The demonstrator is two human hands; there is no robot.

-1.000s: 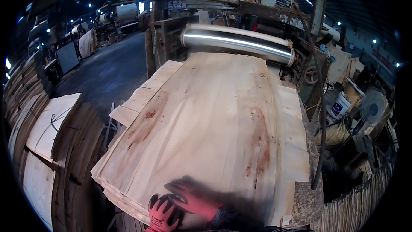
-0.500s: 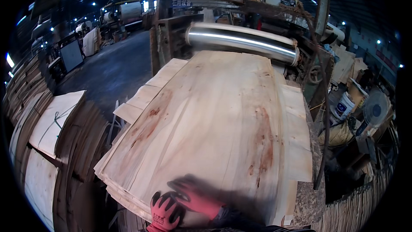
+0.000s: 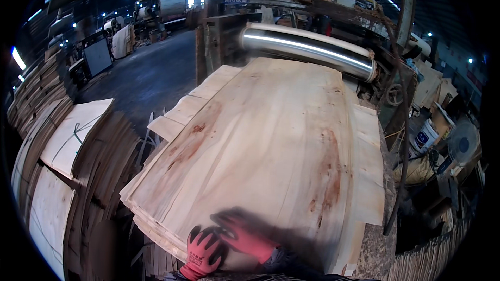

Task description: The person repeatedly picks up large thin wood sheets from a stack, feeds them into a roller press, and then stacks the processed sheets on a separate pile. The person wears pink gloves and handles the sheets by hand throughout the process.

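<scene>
Veneer (image 3: 260, 140) beneath left hand (image 3: 204, 251) and right hand (image 3: 247, 236), stretching ahead

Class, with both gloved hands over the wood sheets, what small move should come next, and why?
Probably ease the top sheet slightly toward the roller: the left hand and right hand sit close together at its near end, and its far end lies by the roller.

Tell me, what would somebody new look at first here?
Probably the big, pale wood sheet with reddish-brown marks, filling the middle. Beyond its far end, near the top, a shiny metal roller catches the light. At the bottom, the left hand and right hand, brightly gloved in pink and black, sit close together.
</scene>
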